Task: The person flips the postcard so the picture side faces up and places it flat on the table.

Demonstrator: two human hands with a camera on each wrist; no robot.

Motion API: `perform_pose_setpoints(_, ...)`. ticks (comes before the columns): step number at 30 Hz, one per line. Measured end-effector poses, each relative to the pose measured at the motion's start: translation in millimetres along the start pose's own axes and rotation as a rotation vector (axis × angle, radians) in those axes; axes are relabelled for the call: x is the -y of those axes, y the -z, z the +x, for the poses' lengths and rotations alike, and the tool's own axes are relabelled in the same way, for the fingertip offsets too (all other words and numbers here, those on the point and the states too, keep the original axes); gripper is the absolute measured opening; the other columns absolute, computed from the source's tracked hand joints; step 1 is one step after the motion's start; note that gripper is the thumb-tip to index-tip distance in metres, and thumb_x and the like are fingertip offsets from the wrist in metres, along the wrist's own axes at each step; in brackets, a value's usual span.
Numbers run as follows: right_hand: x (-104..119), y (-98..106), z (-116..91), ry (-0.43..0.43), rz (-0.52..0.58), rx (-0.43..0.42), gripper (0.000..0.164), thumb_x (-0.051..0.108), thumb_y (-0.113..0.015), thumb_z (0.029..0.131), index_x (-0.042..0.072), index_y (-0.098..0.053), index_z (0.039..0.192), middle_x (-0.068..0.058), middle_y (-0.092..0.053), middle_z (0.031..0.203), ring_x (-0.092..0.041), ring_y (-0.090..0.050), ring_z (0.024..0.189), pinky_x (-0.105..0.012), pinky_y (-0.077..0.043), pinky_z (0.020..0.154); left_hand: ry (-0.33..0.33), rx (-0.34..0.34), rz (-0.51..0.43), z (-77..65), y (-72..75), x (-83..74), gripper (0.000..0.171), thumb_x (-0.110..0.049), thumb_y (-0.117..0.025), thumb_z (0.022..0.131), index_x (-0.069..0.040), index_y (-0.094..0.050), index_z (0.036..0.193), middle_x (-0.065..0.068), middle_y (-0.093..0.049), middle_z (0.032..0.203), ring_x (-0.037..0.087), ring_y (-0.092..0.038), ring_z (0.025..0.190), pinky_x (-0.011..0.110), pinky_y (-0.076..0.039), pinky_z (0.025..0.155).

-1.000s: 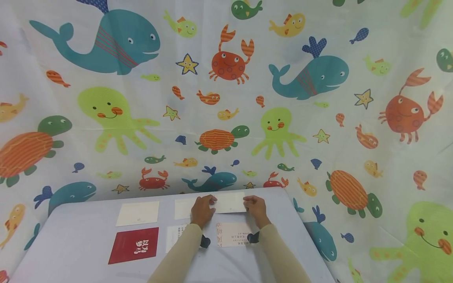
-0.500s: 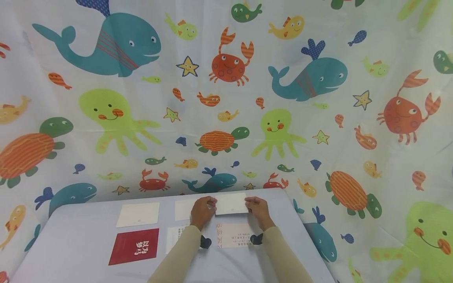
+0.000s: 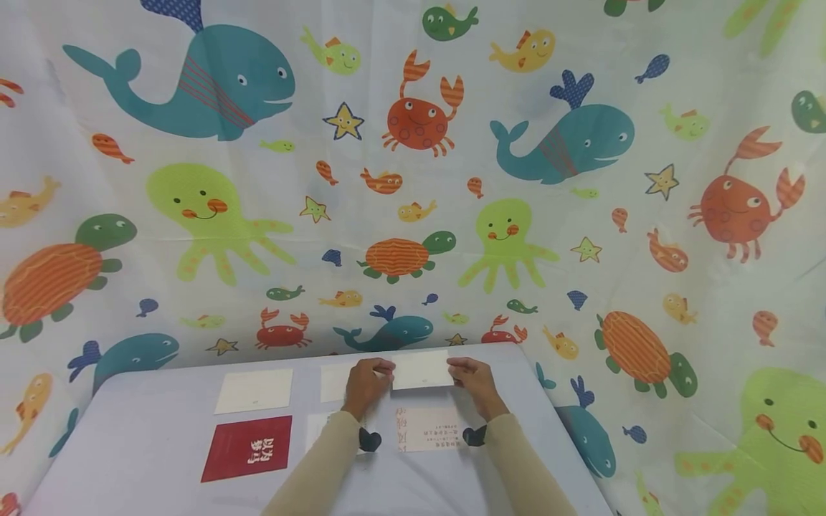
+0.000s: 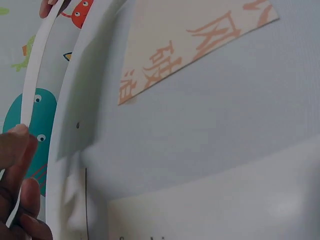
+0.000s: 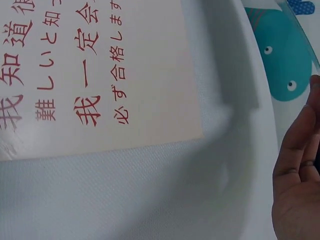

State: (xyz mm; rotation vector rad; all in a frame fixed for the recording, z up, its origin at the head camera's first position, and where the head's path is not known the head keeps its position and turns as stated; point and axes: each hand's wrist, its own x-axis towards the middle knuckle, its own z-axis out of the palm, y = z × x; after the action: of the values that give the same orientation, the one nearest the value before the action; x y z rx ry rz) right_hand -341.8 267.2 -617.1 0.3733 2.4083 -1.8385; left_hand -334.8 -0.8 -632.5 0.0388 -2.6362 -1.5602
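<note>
Both hands hold a cream card (image 3: 422, 369) near the table's back edge. My left hand (image 3: 366, 387) pinches its left end between thumb and fingers, and my right hand (image 3: 479, 385) pinches the right end. In the left wrist view the card (image 4: 36, 65) shows edge-on, raised off the table with its shadow below. Fingers of the right hand (image 5: 300, 195) appear at the right side of the right wrist view. Nearer than the held card lies a pinkish card (image 3: 426, 430) with orange and red characters.
Beside the left hand a cream card (image 3: 333, 383) lies partly hidden; a white printed card (image 3: 315, 430) sits under the left forearm. Further left are another cream card (image 3: 254, 391) and a red card (image 3: 248, 450). A sea-animal curtain (image 3: 400, 315) hangs behind the white-covered table (image 3: 129, 444).
The held card has risen slightly, its front edge now tilted up with a shadow under it. Both hands keep their grip, and the forearms have shifted slightly outward.
</note>
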Motion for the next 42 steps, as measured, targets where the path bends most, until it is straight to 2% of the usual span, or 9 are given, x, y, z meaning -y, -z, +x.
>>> perform_pose_setpoints(4, 1, 5, 1, 0.02, -0.012, 0.039, 0.025, 0.018, -0.075, 0.099, 0.012, -0.077, 0.123, -0.008, -0.078, 0.123, -0.019, -0.072, 0.102, -0.034, -0.06, 0.093, 0.001, 0.046, 0.016, 5.2, 8.2, -1.2, 0.016, -0.01, -0.081, 0.092, -0.019, -0.084, 0.105, -0.003, -0.08, 0.098, 0.016, -0.061, 0.087, 0.033, -0.049, 0.082)
perform_pose_setpoints(9, 2, 11, 2, 0.033, -0.038, 0.099, 0.027, 0.023, -0.076, 0.099, 0.012, -0.078, 0.124, -0.008, -0.077, 0.127, -0.019, -0.073, 0.102, -0.035, -0.058, 0.092, -0.04, 0.054, 0.034, 5.8, 17.2, -3.1, 0.016, -0.008, -0.079, 0.094, -0.019, -0.085, 0.104, -0.001, -0.082, 0.105, 0.016, -0.064, 0.091, 0.033, -0.052, 0.084)
perform_pose_setpoints(13, 2, 15, 1, 0.028, -0.059, 0.114, 0.024, 0.023, -0.072, 0.102, 0.012, -0.079, 0.122, -0.009, -0.074, 0.131, -0.019, -0.072, 0.1, -0.037, -0.059, 0.093, -0.075, 0.062, 0.031, 3.9, 22.3, -6.8, 0.016, -0.006, -0.079, 0.094, -0.018, -0.086, 0.103, 0.0, -0.083, 0.107, 0.016, -0.064, 0.092, 0.033, -0.053, 0.084)
perform_pose_setpoints(20, 3, 16, -2, 0.061, -0.04, 0.117, 0.022, 0.019, -0.073, 0.101, 0.01, -0.079, 0.12, -0.011, -0.077, 0.127, -0.034, -0.072, 0.111, -0.037, -0.058, 0.091, -0.085, 0.038, -0.022, 1.5, 25.5, -14.1, 0.012, -0.009, -0.081, 0.093, -0.019, -0.086, 0.099, -0.001, -0.082, 0.101, 0.017, -0.059, 0.087, 0.031, -0.049, 0.08)
perform_pose_setpoints(23, 2, 15, -4, 0.049, -0.024, 0.104, 0.023, 0.021, -0.076, 0.098, 0.009, -0.079, 0.118, -0.009, -0.079, 0.12, -0.035, -0.07, 0.111, -0.036, -0.058, 0.09, -0.065, 0.019, -0.013, 0.5, 23.0, -14.5, 0.009, -0.012, -0.081, 0.094, -0.019, -0.085, 0.099, -0.002, -0.08, 0.1, 0.017, -0.059, 0.089, 0.032, -0.051, 0.082)
perform_pose_setpoints(26, 2, 13, -4, 0.026, -0.02, 0.081, 0.025, 0.024, -0.079, 0.097, 0.009, -0.078, 0.116, -0.006, -0.08, 0.117, -0.029, -0.068, 0.109, -0.038, -0.058, 0.092, -0.055, 0.003, 0.006, -1.2, 20.2, -15.3, 0.006, -0.014, -0.08, 0.095, -0.017, -0.084, 0.099, 0.0, -0.079, 0.1, 0.017, -0.06, 0.09, 0.035, -0.054, 0.085)
perform_pose_setpoints(30, 0, 11, -5, 0.007, -0.019, 0.056, 0.026, 0.028, -0.081, 0.096, 0.01, -0.079, 0.114, -0.006, -0.079, 0.12, -0.023, -0.07, 0.11, -0.043, -0.058, 0.099, -0.054, -0.015, 0.008, -3.8, 18.5, -16.2, 0.005, -0.015, -0.079, 0.096, -0.014, -0.082, 0.1, 0.002, -0.078, 0.101, 0.019, -0.062, 0.092, 0.04, -0.058, 0.089)
perform_pose_setpoints(34, 0, 8, -5, 0.013, -0.008, 0.04, 0.029, 0.03, -0.081, 0.096, 0.01, -0.078, 0.116, -0.008, -0.079, 0.122, -0.021, -0.074, 0.108, -0.043, -0.059, 0.103, -0.051, -0.031, -0.01, -3.3, 17.5, -15.2, 0.007, -0.016, -0.078, 0.096, -0.014, -0.082, 0.101, 0.002, -0.078, 0.099, 0.019, -0.063, 0.092, 0.04, -0.056, 0.089)
perform_pose_setpoints(42, 1, 1, -5, 0.009, 0.014, -0.04, 0.022, 0.023, -0.078, 0.098, 0.014, -0.076, 0.118, -0.007, -0.078, 0.112, -0.02, -0.075, 0.096, -0.035, -0.062, 0.091, -0.01, -0.07, -0.054, -2.2, 14.2, -13.1, 0.015, -0.015, -0.081, 0.092, -0.015, -0.079, 0.106, 0.002, -0.08, 0.096, 0.02, -0.069, 0.093, 0.041, -0.055, 0.088)
